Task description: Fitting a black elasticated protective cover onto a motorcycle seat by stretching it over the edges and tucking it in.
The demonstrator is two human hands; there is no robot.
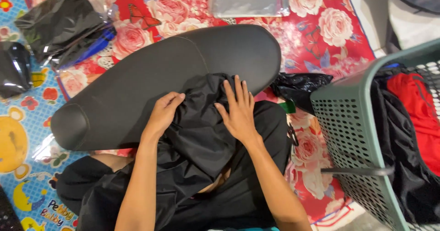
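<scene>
I see the black thin fabric cover [197,130] lying bunched on the near right part of the long black padded seat [151,75], which rests across my lap on the floor. I judge the work is only at its beginning: most of the seat is bare, and the fabric is crumpled, with its lower part falling down over my legs.

My left hand [162,114] is curled, and its fingers pinch a fold at the left edge of the fabric. My right hand [239,112] lies flat with fingers spread, pressing the fabric against the seat, so its grip is not closed on anything.

To the right stands a green perforated plastic basket [353,121] with red and black clothes inside. Under everything is the red floral floor mat [321,25].
</scene>
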